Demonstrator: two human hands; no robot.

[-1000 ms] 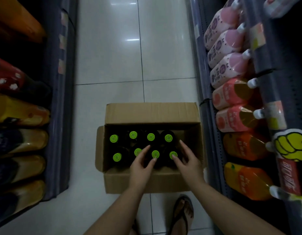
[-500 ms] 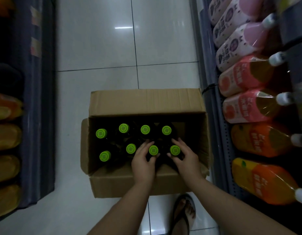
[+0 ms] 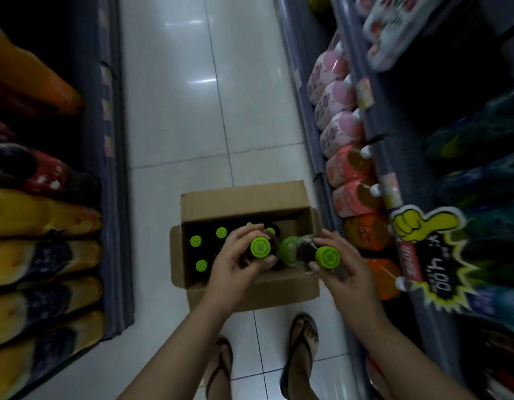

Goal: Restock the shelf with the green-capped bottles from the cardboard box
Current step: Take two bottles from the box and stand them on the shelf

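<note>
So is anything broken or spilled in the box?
Nothing looks spilled or broken. The box sits open on the floor with bottles standing upright inside. Each hand, left and right, holds one bottle, tilted only because it is being lifted.

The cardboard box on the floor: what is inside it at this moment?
Inside the cardboard box, four green-capped bottles show caps. The left hand and right hand each hold a bottle above it, covering the right part, so any bottles there cannot be seen.
</note>
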